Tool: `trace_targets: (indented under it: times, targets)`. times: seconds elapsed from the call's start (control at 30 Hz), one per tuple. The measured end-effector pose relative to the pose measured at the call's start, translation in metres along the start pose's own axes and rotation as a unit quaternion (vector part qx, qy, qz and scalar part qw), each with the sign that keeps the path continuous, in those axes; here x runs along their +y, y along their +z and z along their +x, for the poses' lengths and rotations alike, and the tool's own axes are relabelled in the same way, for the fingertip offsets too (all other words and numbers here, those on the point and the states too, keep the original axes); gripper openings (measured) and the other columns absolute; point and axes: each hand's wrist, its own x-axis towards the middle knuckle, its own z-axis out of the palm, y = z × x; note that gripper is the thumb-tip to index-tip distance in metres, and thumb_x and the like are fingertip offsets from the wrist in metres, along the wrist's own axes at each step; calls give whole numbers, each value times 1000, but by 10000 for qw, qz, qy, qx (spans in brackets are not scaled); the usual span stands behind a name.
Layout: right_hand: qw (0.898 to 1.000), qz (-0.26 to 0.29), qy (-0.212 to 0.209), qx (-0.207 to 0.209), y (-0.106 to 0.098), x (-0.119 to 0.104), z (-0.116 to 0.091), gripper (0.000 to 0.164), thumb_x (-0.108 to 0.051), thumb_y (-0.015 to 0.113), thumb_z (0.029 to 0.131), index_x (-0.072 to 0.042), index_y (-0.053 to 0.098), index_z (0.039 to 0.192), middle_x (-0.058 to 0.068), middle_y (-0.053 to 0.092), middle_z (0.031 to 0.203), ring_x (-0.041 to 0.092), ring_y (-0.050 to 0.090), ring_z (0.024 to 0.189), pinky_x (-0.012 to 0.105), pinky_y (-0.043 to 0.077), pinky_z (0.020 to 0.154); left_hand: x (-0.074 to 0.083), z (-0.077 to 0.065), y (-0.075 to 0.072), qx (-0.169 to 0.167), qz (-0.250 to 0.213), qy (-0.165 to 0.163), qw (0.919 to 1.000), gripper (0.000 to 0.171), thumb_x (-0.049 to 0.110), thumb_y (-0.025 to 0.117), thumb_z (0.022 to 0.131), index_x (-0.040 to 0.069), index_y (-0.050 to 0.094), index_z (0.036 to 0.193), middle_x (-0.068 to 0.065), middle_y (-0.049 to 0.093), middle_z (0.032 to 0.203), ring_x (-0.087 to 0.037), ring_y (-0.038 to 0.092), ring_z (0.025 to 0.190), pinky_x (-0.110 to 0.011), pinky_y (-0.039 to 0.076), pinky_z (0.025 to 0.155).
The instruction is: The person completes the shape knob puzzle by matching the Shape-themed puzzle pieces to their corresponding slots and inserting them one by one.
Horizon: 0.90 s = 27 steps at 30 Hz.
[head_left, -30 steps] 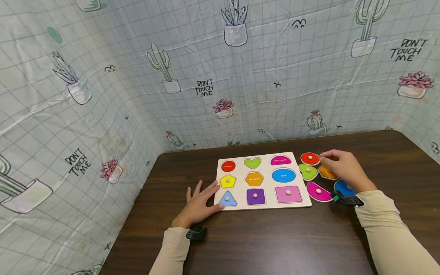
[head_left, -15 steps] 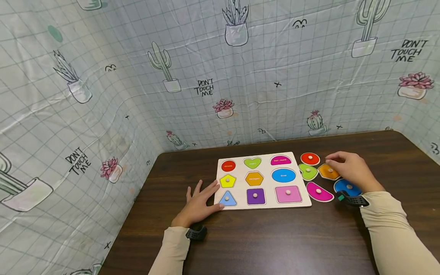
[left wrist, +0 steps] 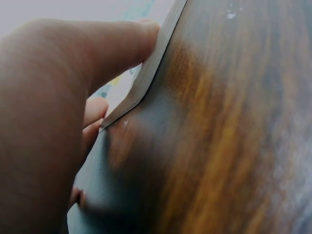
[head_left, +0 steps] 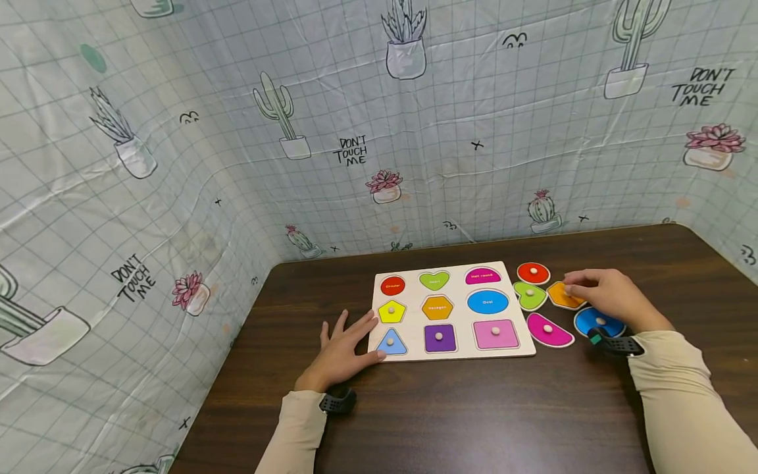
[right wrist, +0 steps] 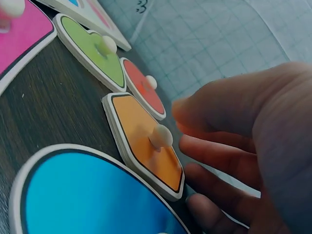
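Note:
My left hand (head_left: 342, 355) rests spread at the left edge of a white wooden shape-puzzle board (head_left: 408, 322), thumb on its near corner. In the left wrist view the thumb (left wrist: 122, 46) lies against the board's edge (left wrist: 146, 80). Over the loose orange hexagon piece (head_left: 559, 297) is my right hand (head_left: 612, 296). Its thumb and fingers (right wrist: 209, 107) are beside the round knob (right wrist: 161, 136) in the right wrist view, with a small gap showing. A yellow pentagon (head_left: 392, 312), blue triangle (head_left: 392, 343), purple square (head_left: 441, 338) and pink rectangle (head_left: 485, 334) with knobs sit in the board.
Around the hexagon lie a red circle (head_left: 527, 272), a green heart (head_left: 527, 299), a magenta half round (head_left: 541, 332) and a blue oval (head_left: 586, 320), each with a knob. The dark wooden table (head_left: 450, 415) meets a cactus-print curtain (head_left: 331, 197) at its back.
My right hand has drawn back from beside the red circle, moving right and then down toward the orange hexagon's knob. The left hand and the board stay put.

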Motion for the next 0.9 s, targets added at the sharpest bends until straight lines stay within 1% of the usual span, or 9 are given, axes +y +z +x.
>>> trace_targets:
  times: [0.2, 0.3, 0.43, 0.63, 0.9]
  targets:
    - [9998, -30, -146, -110, 0, 1, 1, 39, -27, 59, 102, 6, 69, 121, 31, 56, 134, 53, 48, 121, 66, 41, 95, -1, -1, 1, -15, 22, -4, 10000, 77, 62, 62, 89, 28, 41, 155, 11, 29, 162, -38, 5, 152, -69, -9, 112]
    - [9997, -88, -152, -139, 0, 1, 2, 37, -26, 60, 102, 6, 71, 118, 31, 55, 136, 54, 45, 124, 67, 39, 97, -1, 0, 0, -34, 9, -11, 10000, 77, 62, 62, 90, 28, 41, 155, 11, 29, 162, -38, 5, 152, -69, -9, 112]
    - [9997, -163, -76, -187, 1, 2, 3, 36, -25, 61, 101, 6, 72, 116, 31, 52, 138, 56, 42, 126, 67, 38, 97, 0, 0, 0, -44, 9, -9, 10000, 77, 62, 62, 90, 28, 40, 156, 11, 28, 163, -38, 4, 152, -69, -9, 112]
    - [9994, -244, 5, -234, 1, 3, 3, 35, -23, 63, 100, 6, 71, 118, 31, 51, 140, 57, 40, 126, 68, 38, 96, 0, 0, -1, -29, -6, 10, 10000, 78, 63, 62, 90, 28, 40, 156, 11, 28, 162, -38, 5, 152, -70, -9, 111]
    - [9994, -277, -116, -162, 2, 2, 3, 32, -22, 63, 100, 5, 72, 114, 32, 52, 138, 57, 41, 125, 68, 38, 95, 0, 0, -2, -38, -35, 67, 10000, 78, 63, 61, 90, 26, 40, 156, 8, 29, 163, -40, 5, 152, -71, -8, 111]
